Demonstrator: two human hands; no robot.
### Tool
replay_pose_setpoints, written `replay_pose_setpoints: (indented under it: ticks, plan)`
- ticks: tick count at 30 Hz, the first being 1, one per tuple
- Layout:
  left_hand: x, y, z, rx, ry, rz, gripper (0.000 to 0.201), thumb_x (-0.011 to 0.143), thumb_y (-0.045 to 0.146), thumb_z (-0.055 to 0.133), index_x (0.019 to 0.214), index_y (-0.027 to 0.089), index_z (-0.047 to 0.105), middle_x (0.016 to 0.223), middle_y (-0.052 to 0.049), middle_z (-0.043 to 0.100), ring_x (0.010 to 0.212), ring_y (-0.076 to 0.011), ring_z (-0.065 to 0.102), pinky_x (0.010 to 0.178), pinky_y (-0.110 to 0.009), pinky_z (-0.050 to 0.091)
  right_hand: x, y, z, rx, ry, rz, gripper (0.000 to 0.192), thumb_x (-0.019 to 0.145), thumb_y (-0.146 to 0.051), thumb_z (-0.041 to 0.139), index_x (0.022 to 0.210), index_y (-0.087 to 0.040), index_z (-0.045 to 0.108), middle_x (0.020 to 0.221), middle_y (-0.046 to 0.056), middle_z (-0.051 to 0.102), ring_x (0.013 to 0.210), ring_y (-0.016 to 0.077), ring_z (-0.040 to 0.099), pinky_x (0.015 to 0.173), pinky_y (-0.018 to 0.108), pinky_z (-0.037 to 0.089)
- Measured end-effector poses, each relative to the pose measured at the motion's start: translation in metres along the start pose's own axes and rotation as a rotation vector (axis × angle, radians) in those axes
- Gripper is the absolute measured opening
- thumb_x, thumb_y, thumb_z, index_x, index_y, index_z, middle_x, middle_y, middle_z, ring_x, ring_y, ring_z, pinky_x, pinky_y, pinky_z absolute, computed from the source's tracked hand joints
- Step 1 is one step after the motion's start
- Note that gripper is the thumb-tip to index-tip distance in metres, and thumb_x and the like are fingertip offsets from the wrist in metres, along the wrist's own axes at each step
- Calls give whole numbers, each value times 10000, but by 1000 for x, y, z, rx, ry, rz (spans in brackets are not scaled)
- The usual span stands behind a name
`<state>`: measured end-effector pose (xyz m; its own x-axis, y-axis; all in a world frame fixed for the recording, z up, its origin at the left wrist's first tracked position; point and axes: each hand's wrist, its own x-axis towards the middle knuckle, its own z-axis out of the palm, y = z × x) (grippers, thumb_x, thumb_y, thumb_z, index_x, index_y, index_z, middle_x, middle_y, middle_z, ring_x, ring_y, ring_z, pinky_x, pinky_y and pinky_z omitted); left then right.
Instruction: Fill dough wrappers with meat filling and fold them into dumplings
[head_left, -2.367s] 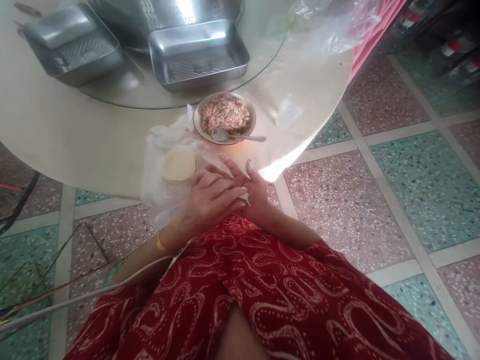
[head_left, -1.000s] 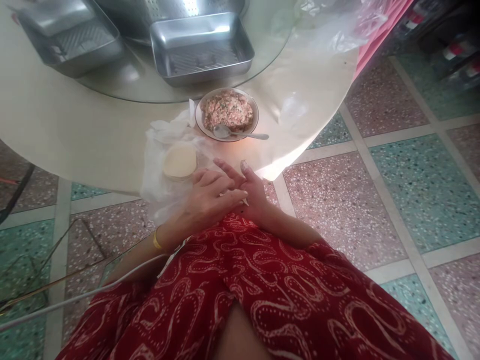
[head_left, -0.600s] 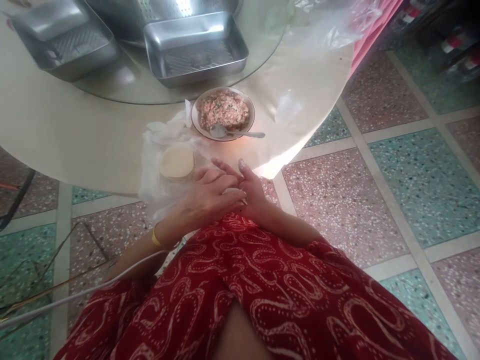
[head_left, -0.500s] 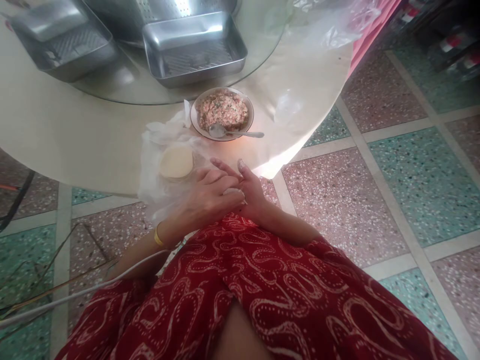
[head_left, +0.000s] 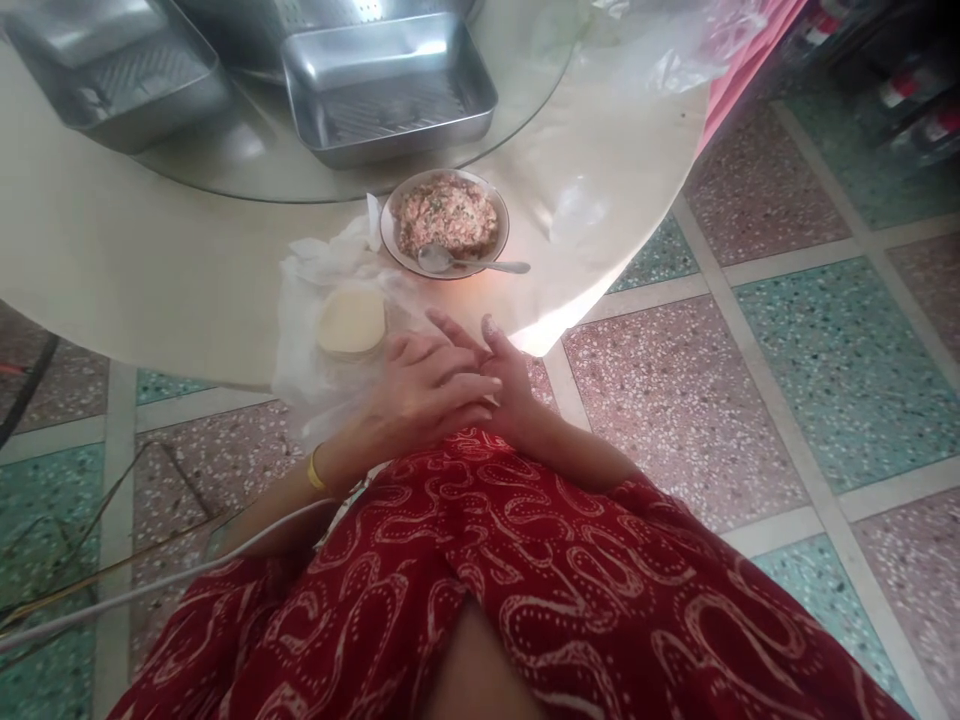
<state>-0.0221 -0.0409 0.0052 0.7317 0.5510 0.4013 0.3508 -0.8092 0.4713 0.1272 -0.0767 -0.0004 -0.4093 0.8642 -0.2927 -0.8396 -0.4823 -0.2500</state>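
- The left hand (head_left: 420, 395) lies over the right hand (head_left: 510, 385), just above the lap in the red patterned dress (head_left: 525, 580).
- Both hands are pressed close together at the near edge of the round table (head_left: 150, 270).
- The left fingers are curled across the right palm. The right fingers point up toward the table, and there is white flour on their tips.
- Something may be tucked between the hands, but the left hand hides it, so I cannot tell what they hold or how tight the hold is.
- A small stack of round dough skins (head_left: 351, 322) sits just beside the left hand, on a clear plastic bag (head_left: 300, 330) that hangs over the table edge.
- A bowl (head_left: 390, 240) of pink chopped filling (head_left: 446, 210) stands a little farther back, near the skins.
- A spoon (head_left: 465, 263) rests in the bowl with its handle sticking out to the right.
- Two shiny metal trays (head_left: 390, 85) sit on a glass turning plate (head_left: 225, 165) at the far side of the table.
- A yellow band (head_left: 315, 470) is on the left wrist.
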Motion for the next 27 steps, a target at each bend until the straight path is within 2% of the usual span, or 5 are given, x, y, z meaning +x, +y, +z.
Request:
replay_pose_setpoints:
  ticks: [3, 7, 13, 20, 27]
  plan:
    - [-5, -2, -12, 128, 72, 163, 196, 941, 430, 639, 1041, 263, 664, 1005, -12, 690, 963, -194, 619, 886, -385, 473, -3, -1, -1, 8, -26, -43, 587, 993, -574, 161, 1302, -284, 567, 1133, 37, 729, 826, 154, 686, 642, 316, 610]
    - [-13, -2, -12, 183, 139, 126, 117, 933, 387, 654, 977, 284, 688, 937, -13, 700, 920, -196, 620, 809, -392, 468, -1, 2, 2, 17, -26, -72, 593, 991, -592, 159, 1258, -293, 596, 1205, 44, 714, 998, 173, 685, 808, 356, 612]
    - [-11, 4, -5, 192, 244, 153, 32, 900, 283, 684, 930, 285, 672, 883, -1, 697, 880, -197, 605, 778, -379, 473, 2, 4, 8, -1, 48, -112, 562, 976, -604, 191, 1209, -306, 606, 1158, 35, 727, 1019, 193, 680, 829, 395, 603]
    - [-20, 7, -7, 198, 269, -28, 151, 875, 369, 707, 938, 252, 635, 941, -4, 739, 884, -206, 638, 803, -415, 407, 3, 3, 11, -88, 167, -273, 563, 969, -603, 196, 1323, -348, 552, 1205, 19, 704, 1104, 189, 647, 927, 433, 556]
    - [-18, 9, -2, 171, 209, -75, 110, 896, 290, 641, 811, 224, 618, 869, 1, 733, 775, -178, 598, 763, -404, 378, 5, 4, 12, -123, 180, -293, 597, 974, -593, 155, 1345, -352, 557, 1215, 24, 705, 1107, 178, 656, 933, 416, 558]
